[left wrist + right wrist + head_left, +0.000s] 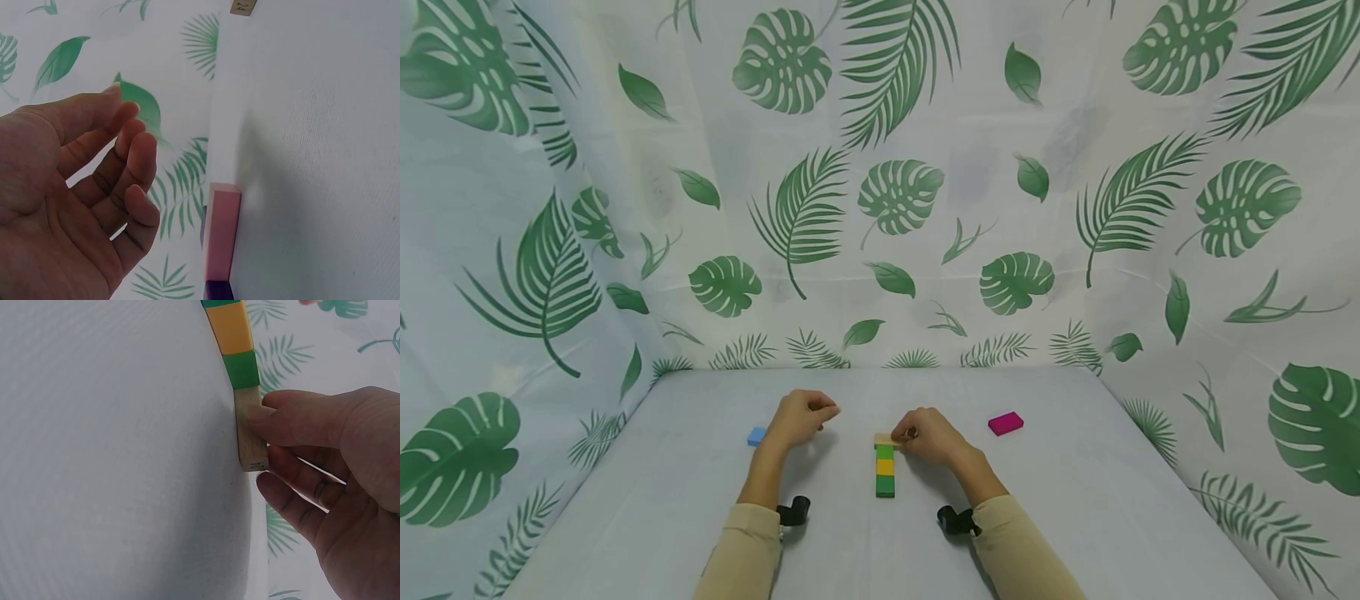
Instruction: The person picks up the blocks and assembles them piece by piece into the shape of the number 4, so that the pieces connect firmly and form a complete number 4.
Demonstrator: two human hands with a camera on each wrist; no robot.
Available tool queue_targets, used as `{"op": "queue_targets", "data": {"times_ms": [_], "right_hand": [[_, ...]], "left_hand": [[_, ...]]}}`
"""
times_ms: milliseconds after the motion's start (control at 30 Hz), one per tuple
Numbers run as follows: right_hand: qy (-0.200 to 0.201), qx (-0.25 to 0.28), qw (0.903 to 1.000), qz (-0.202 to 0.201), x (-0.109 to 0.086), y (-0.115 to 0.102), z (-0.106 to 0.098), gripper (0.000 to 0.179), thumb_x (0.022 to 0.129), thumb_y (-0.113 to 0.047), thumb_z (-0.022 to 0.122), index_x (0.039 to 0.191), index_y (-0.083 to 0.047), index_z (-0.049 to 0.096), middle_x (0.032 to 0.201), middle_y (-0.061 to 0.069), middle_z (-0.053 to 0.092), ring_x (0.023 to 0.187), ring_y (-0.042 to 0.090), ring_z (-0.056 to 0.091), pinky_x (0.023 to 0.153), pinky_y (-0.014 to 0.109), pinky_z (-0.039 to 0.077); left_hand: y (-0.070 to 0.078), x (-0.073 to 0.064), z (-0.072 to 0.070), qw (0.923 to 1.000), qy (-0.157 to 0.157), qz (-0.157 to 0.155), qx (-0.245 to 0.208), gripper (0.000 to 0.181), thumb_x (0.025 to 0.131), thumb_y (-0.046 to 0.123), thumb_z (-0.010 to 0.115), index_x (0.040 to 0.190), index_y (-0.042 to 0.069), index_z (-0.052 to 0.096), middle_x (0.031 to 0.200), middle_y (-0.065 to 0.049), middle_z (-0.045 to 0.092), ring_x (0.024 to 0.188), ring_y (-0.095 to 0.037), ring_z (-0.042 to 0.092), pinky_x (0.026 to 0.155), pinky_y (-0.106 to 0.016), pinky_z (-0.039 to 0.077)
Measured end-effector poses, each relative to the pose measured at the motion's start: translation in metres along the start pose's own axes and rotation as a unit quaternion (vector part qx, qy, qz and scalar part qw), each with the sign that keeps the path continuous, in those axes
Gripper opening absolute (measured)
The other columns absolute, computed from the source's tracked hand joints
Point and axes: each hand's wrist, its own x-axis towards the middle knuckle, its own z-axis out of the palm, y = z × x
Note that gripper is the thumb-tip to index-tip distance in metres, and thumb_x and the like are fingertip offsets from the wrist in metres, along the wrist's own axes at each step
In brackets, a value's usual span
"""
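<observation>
My right hand (pixel 934 435) pinches a plain wooden block (pixel 251 434) between thumb and fingers. The block has a dark number printed on its end. It lies crosswise at the far end of a short row, against a light green block (pixel 884 452). Behind that come a yellow block (pixel 885 467) and a darker green block (pixel 885 486), lined up toward me. To the left, my left hand (pixel 801 417) hovers over the table with fingers loosely bent and nothing in them. A light blue block (pixel 756 436) lies just beside it, partly hidden by the wrist.
A magenta block (pixel 1006 423) lies on the white table (pixel 1060 500) at the right. In the left wrist view, a pink block (pixel 223 234) and a dark purple block (pixel 219 291) stand end to end. Leaf-patterned cloth (pixel 895 250) walls off the back and sides.
</observation>
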Motion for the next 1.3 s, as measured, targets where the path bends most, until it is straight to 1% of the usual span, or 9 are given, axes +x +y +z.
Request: {"op": "queue_targets", "data": {"times_ms": [200, 400, 567, 667, 800, 933, 1133, 1233, 1300], "right_hand": [[0.002, -0.005, 1.0, -0.007, -0.001, 0.0, 0.0, 0.017, 0.086, -0.001, 0.08, 0.1, -0.01, 0.082, 0.096, -0.001, 0.075, 0.089, 0.014, 0.061, 0.084, 0.039, 0.056], [0.005, -0.012, 0.9998, -0.013, -0.001, 0.001, 0.0, 0.017, 0.086, -0.001, 0.081, 0.1, -0.01, 0.083, 0.096, -0.001, 0.076, 0.088, 0.013, 0.062, 0.083, 0.037, 0.056], [0.004, -0.009, 0.9997, -0.024, 0.0, 0.003, 0.001, 0.016, 0.085, -0.002, 0.082, 0.1, -0.009, 0.082, 0.096, 0.0, 0.076, 0.087, 0.014, 0.061, 0.082, 0.038, 0.056], [0.005, -0.011, 0.9996, -0.024, 0.0, 0.004, 0.001, 0.017, 0.085, -0.001, 0.082, 0.1, -0.009, 0.083, 0.095, -0.001, 0.076, 0.087, 0.013, 0.06, 0.082, 0.038, 0.056], [0.006, -0.019, 0.9994, -0.027, 0.0, 0.003, 0.001, 0.018, 0.085, -0.001, 0.082, 0.101, -0.009, 0.083, 0.095, -0.002, 0.076, 0.086, 0.013, 0.06, 0.081, 0.037, 0.055], [0.007, -0.023, 0.9993, -0.028, -0.001, 0.001, 0.001, 0.017, 0.085, -0.001, 0.082, 0.101, -0.008, 0.082, 0.094, -0.001, 0.076, 0.086, 0.013, 0.06, 0.081, 0.037, 0.056], [0.008, -0.018, 0.9995, -0.025, -0.001, 0.0, 0.001, 0.017, 0.086, -0.001, 0.081, 0.101, -0.008, 0.082, 0.095, 0.0, 0.075, 0.087, 0.014, 0.06, 0.082, 0.039, 0.055], [0.01, -0.017, 0.9996, -0.02, -0.001, 0.0, 0.001, 0.017, 0.086, -0.001, 0.081, 0.1, -0.009, 0.082, 0.095, -0.001, 0.075, 0.088, 0.014, 0.06, 0.083, 0.039, 0.055], [0.009, -0.017, 0.9997, -0.015, -0.001, 0.0, 0.002, 0.017, 0.086, -0.002, 0.081, 0.1, -0.01, 0.082, 0.095, -0.002, 0.075, 0.088, 0.014, 0.06, 0.083, 0.039, 0.055]], "left_hand": [[-0.002, -0.001, -0.006, 0.9995, 0.009, -0.021, -0.021, 0.017, 0.099, 0.028, 0.072, 0.104, 0.013, 0.079, 0.102, -0.016, 0.076, 0.074, -0.02, 0.065, 0.062, -0.031, 0.056], [-0.004, -0.002, -0.01, 0.9992, 0.019, -0.028, -0.019, 0.017, 0.1, 0.025, 0.072, 0.105, 0.011, 0.079, 0.102, -0.016, 0.076, 0.074, -0.022, 0.067, 0.062, -0.029, 0.055], [-0.005, -0.002, -0.013, 0.9991, 0.03, -0.029, -0.006, 0.017, 0.099, 0.027, 0.073, 0.104, 0.012, 0.079, 0.096, -0.009, 0.076, 0.072, -0.018, 0.065, 0.066, -0.03, 0.053], [-0.005, -0.003, -0.015, 0.999, 0.031, -0.031, -0.004, 0.018, 0.098, 0.029, 0.073, 0.104, 0.013, 0.08, 0.096, -0.004, 0.076, 0.074, -0.016, 0.065, 0.07, -0.031, 0.053], [-0.008, -0.004, -0.019, 0.9989, 0.031, -0.035, -0.002, 0.019, 0.099, 0.031, 0.072, 0.106, 0.015, 0.079, 0.098, -0.01, 0.076, 0.076, -0.017, 0.064, 0.072, -0.033, 0.052], [-0.014, -0.005, -0.024, 0.9985, 0.04, -0.037, -0.001, 0.019, 0.1, 0.031, 0.071, 0.107, 0.015, 0.079, 0.101, -0.015, 0.076, 0.08, -0.018, 0.065, 0.073, -0.034, 0.052], [-0.02, -0.007, -0.031, 0.9979, 0.048, -0.044, -0.002, 0.02, 0.1, 0.028, 0.071, 0.109, 0.012, 0.079, 0.107, -0.014, 0.077, 0.081, -0.017, 0.067, 0.071, -0.032, 0.054], [-0.024, -0.008, -0.035, 0.9976, 0.045, -0.052, 0.008, 0.022, 0.099, 0.029, 0.071, 0.11, 0.011, 0.078, 0.105, -0.01, 0.076, 0.082, -0.017, 0.067, 0.073, -0.033, 0.054], [-0.026, -0.009, -0.038, 0.9972, 0.044, -0.057, 0.017, 0.022, 0.099, 0.029, 0.072, 0.109, 0.011, 0.078, 0.103, -0.007, 0.076, 0.085, -0.018, 0.066, 0.078, -0.037, 0.055]]}}
